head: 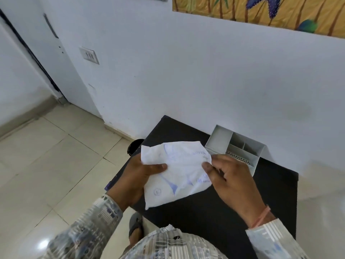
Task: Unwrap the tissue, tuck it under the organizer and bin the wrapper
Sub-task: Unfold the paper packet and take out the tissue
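A white tissue pack [179,171] with faint blue print on its wrapper is held flat above the black table [214,217]. My left hand [134,178] grips its left edge, thumb on top. My right hand [229,180] pinches its right edge between thumb and fingers. Just behind my right hand, a white desk organizer [237,146] with several compartments stands on the table near the wall. I cannot tell the tissue apart from the wrapper here.
A dark round bin [134,145] peeks out on the floor beside the table's left edge. A purple pen [110,185] lies at that edge. White wall behind, cream floor tiles to the left, my sandaled foot [136,228] below.
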`<state>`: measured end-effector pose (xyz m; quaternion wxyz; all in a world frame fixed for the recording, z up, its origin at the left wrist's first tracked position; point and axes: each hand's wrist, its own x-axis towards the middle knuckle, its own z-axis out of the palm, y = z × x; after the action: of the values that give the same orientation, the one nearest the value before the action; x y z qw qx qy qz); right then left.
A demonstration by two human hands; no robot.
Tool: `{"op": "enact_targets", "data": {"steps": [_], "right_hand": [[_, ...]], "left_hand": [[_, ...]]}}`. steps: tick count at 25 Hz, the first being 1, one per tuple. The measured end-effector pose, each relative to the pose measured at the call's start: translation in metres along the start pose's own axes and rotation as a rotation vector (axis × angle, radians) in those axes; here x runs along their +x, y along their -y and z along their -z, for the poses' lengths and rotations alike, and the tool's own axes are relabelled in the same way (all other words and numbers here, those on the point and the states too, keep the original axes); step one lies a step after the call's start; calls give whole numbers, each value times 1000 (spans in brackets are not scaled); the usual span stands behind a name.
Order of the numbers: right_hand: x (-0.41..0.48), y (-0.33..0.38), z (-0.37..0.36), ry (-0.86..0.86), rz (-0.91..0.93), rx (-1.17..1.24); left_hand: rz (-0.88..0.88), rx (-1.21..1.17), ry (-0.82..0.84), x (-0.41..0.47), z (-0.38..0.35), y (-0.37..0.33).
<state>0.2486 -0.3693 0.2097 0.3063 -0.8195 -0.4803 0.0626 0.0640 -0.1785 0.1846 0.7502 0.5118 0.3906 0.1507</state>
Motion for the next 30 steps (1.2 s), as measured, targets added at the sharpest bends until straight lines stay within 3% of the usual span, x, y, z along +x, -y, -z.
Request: {"op": "enact_targets", "data": {"steps": [2,5,6,7,10,12,14,20,23,27,30], "right_hand": [[-10,5,-3,-48,27,261],[-5,19,-1,167,-573,1599],[-6,15,-5,216,-705,1815],[-5,12,-9,254,-759,1834],[-12,1,-37,284,-526,1170],[-15,-2,-51,200,-445,1026],[-15,-4,-67,212,-456,1210],[-10,-18,-114,521,-623,1639],[-1,-7,-127,468,-649,1593],[20,1,-165,279,-702,1486],[37,7,-198,169,-838,1373]], "left_hand": [[-99,102,-47,-4,-2,-10],[-104,145,13,-9,-3,-28],[-81,151,53,-10,-2,-34],[-61,179,88,-10,0,-40],[-8,312,134,-8,6,-46],[26,350,152,-4,10,-44],[35,348,165,2,14,-39],[111,325,232,27,47,-30],[140,404,210,54,67,-19],[325,236,135,94,92,-2],[141,649,29,127,115,27]]}}
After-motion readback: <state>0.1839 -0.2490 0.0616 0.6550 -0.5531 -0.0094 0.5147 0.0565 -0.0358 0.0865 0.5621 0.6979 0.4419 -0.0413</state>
